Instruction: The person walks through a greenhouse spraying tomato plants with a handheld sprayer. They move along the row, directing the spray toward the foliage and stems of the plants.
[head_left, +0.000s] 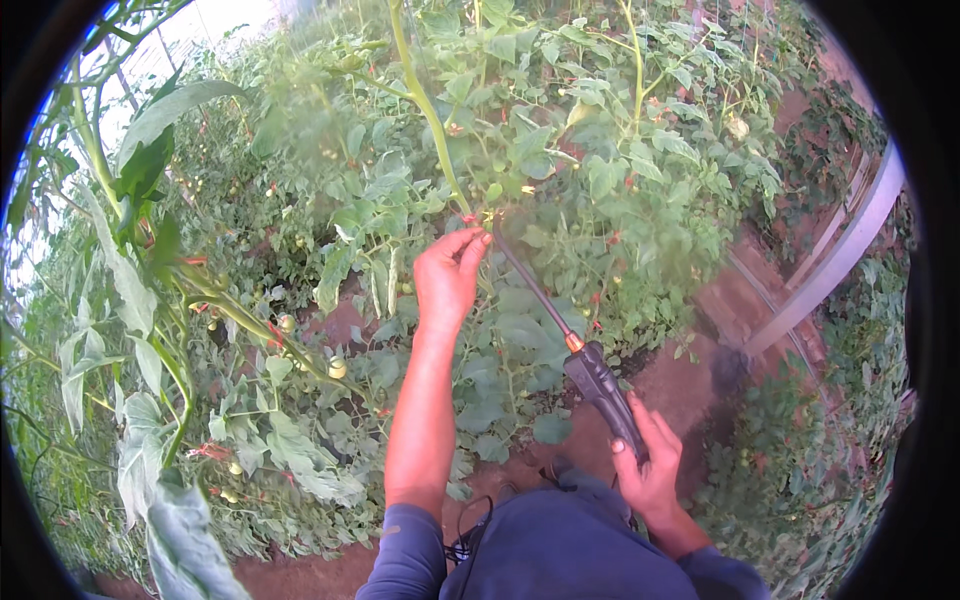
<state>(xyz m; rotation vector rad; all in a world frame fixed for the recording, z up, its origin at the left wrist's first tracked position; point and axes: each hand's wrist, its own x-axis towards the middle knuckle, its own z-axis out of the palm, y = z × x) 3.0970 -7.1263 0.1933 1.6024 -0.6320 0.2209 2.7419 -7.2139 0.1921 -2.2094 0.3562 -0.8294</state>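
My left hand (450, 274) is raised in front of me, thumb and forefinger pinched together at a tomato flower truss. The small yellow flowers (489, 217) sit just above my fingertips. A bit of red material (469, 218) is at the stem beside them. My right hand (651, 457) grips the black handle (600, 382) of a spray wand. From a brass-coloured fitting (574, 342) its thin dark tube (532, 281) runs up and left. The bent tip ends right by the flowers, close to my left fingertips.
A thick green tomato stem (424, 97) rises above my hands. Leafy branches (142, 300) crowd the left, with pale green tomatoes (337, 367) and red markers. At right, a curved whitish band (832, 262) arches over bare soil (679, 382). A dark cable (472, 536) hangs by my waist.
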